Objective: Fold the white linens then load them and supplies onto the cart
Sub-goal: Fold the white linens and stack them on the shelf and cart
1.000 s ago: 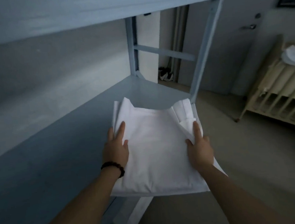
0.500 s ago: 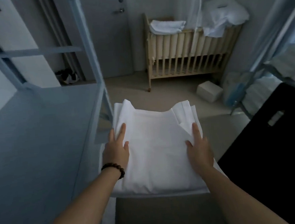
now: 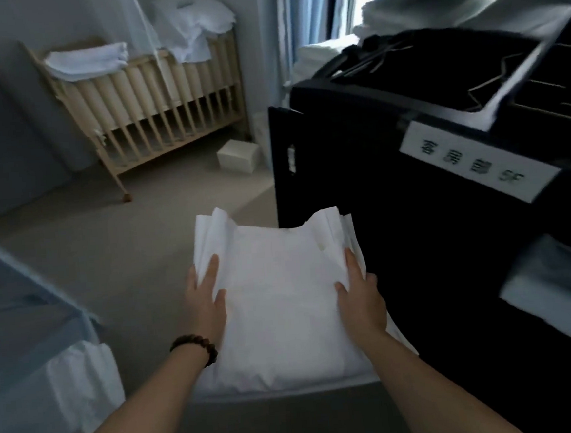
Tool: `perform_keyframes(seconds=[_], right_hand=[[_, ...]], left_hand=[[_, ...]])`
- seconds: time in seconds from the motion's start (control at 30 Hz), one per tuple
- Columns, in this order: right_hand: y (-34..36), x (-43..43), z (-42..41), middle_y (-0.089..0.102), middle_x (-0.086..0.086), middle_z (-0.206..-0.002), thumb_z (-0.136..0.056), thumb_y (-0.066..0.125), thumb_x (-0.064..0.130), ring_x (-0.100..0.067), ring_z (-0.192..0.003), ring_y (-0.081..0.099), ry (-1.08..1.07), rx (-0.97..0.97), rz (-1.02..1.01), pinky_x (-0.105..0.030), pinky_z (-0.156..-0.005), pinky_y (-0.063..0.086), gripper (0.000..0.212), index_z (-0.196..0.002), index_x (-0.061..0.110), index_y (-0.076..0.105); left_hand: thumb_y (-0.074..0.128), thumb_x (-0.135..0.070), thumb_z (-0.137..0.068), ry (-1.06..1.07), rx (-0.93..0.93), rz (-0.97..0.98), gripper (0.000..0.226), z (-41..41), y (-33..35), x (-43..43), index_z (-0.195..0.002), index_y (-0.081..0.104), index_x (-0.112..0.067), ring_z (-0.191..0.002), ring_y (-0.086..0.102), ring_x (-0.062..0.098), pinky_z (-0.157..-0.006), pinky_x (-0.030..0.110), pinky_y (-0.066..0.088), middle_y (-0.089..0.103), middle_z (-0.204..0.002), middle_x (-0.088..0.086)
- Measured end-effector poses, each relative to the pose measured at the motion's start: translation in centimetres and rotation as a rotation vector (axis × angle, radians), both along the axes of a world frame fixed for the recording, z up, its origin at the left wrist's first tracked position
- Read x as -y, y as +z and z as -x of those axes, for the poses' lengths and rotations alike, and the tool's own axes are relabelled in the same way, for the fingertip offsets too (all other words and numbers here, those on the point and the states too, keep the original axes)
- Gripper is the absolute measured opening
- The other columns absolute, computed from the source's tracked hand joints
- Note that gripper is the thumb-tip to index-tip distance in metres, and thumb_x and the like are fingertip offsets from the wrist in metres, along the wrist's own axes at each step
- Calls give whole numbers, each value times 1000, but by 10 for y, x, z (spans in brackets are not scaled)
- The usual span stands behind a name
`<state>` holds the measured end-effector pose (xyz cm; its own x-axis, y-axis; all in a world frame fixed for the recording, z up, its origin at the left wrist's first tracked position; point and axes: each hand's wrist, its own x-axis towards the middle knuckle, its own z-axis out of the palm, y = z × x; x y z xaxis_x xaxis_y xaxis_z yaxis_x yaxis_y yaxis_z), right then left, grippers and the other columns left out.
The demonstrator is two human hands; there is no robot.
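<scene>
We carry the folded linens (image 3: 285, 312) in mid-air. Left hand (image 3: 205, 303) and right hand (image 3: 361, 299) grip the side edges, forefinger and thumb flat on top, other fingers hidden beneath. We judge this stack folded but not yet loaded. The black cart (image 3: 399, 241) is just right, its solid side facing us. Crib (image 3: 152, 100) and white box (image 3: 238, 156) sit well beyond, off the path.

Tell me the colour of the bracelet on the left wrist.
The bracelet is dark brown beads; head view shows it.
</scene>
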<state>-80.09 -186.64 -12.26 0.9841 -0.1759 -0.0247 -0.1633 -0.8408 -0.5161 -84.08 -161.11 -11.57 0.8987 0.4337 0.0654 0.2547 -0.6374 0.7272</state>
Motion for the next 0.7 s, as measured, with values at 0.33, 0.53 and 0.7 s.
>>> perform_keyframes(seconds=[0.33, 0.53, 0.7], right_hand=[[-16, 148, 106, 43, -11, -117, -99, 46, 33, -21, -74, 48, -231, -46, -68, -28, -63, 46, 66, -150, 45, 7], [-30, 214, 161, 43, -11, -116, -100, 43, 36, -20, -71, 47, -366, -110, -35, -27, -59, 44, 65, -150, 45, 3], [-39, 251, 195, 42, -11, -118, -100, 42, 35, -21, -75, 50, -493, -176, -20, -27, -62, 44, 64, -150, 43, 4]], left_hand=[[50, -12, -97, -272, -66, -73, 64, 42, -16, 144, -149, 22, -36, -141, 24, 33, -113, 35, 19, 16, -156, 16], [49, -19, -98, -454, -92, -117, 64, 59, -31, 212, -150, 17, -39, -124, 43, 33, -104, 39, 36, 21, -152, 11], [47, -21, -99, -593, -140, -118, 64, 63, -43, 257, -150, 15, -42, -122, 48, 32, -100, 38, 42, 13, -157, 5]])
